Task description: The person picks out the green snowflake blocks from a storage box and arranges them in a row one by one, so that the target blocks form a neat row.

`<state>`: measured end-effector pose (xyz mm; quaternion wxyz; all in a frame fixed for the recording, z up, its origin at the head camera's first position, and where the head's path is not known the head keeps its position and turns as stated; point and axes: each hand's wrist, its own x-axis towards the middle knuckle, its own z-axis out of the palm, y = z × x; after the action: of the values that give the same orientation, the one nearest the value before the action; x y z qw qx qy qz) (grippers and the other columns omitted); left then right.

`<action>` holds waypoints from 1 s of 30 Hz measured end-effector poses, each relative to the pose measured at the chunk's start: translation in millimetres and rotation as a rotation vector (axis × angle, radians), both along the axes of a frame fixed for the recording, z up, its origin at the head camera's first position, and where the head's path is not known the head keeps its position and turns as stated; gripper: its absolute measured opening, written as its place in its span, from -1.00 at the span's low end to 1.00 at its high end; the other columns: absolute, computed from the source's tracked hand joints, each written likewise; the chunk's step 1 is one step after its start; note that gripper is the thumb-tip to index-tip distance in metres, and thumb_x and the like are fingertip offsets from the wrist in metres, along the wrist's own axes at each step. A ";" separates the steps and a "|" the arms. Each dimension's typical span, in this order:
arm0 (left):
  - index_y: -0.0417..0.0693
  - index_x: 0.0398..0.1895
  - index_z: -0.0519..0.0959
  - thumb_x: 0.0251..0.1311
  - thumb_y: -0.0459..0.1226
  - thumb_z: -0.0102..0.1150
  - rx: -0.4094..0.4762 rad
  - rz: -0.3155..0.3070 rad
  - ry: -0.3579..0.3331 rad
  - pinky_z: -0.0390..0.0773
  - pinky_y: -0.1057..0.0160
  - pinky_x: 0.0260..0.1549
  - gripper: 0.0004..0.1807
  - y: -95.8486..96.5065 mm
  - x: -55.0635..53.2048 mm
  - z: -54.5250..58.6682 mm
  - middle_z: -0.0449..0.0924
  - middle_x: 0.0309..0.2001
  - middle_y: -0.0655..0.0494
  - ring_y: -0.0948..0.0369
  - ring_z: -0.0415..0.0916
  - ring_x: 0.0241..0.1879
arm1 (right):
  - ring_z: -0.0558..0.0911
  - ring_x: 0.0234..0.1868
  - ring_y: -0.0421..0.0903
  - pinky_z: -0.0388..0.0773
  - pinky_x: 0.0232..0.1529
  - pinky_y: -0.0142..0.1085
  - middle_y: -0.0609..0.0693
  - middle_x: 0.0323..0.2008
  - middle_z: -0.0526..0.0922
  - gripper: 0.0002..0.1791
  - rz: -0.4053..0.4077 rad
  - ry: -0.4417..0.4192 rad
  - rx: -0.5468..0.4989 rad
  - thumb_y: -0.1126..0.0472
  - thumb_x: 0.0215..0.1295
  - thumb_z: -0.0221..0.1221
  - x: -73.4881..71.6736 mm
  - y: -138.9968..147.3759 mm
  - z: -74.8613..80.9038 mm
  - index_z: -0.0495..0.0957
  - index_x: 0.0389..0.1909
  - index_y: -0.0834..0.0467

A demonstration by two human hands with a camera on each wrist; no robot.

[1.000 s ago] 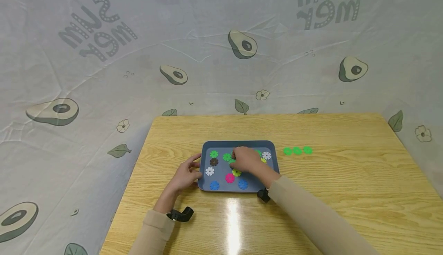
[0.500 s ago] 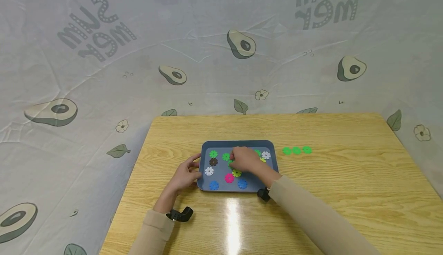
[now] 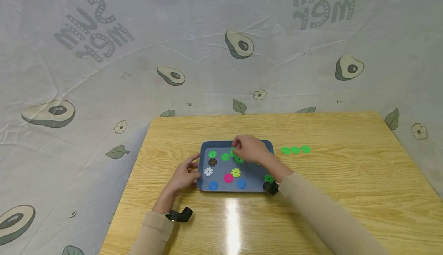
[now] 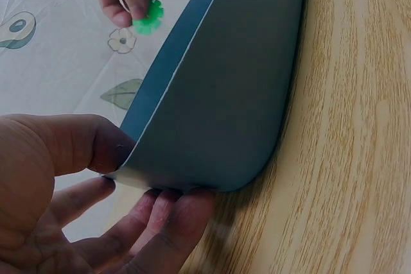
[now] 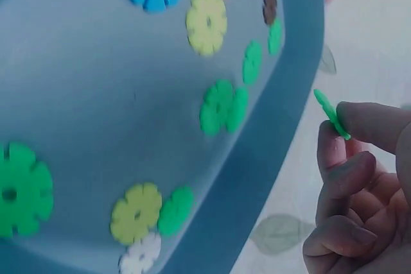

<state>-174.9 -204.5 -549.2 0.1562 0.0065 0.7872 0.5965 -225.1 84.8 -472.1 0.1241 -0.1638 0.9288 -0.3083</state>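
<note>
My left hand [image 3: 184, 176] grips the left end of the blue-grey tray [image 3: 219, 170]; in the left wrist view the thumb [image 4: 106, 145] hooks over the rim while the fingers lie against the outer wall. Between thumb and forefinger, my right hand [image 3: 251, 148] pinches a green notched plastic disc [image 5: 332, 115], raised above the tray near its back wall. Inside the tray lie more notched discs: several green, a pink disc [image 3: 228, 178], a brown disc [image 3: 212, 162], and some yellow, blue and white. Part of the tray's right side is hidden under the right hand and forearm.
Right of the tray, three green discs [image 3: 295, 150] lie in a row on the wooden table [image 3: 332, 193]. Behind the table hangs a pale cloth [image 3: 207, 105] printed with avocados and leaves. Each wrist wears a black camera.
My right hand has risen from the middle of the tray toward its back edge, with a green disc in its fingers. The left hand keeps its grip on the tray.
</note>
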 end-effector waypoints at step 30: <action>-0.10 0.58 0.27 0.13 -0.54 0.21 0.007 -0.014 -0.006 0.75 0.03 -0.36 -0.13 -0.9 -1.9 -1.2 0.46 0.13 -0.31 -0.04 0.67 -0.14 | 0.58 -0.03 0.25 0.53 -0.10 0.07 0.31 0.02 0.59 -0.54 -0.381 0.045 -0.120 0.00 0.55 0.12 -22.8 179.1 -9.6 0.51 0.18 0.31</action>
<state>-176.9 -205.5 -550.4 0.1626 0.0106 0.7847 0.5981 -248.0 263.9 -481.8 0.0327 0.0010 0.9255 -0.3772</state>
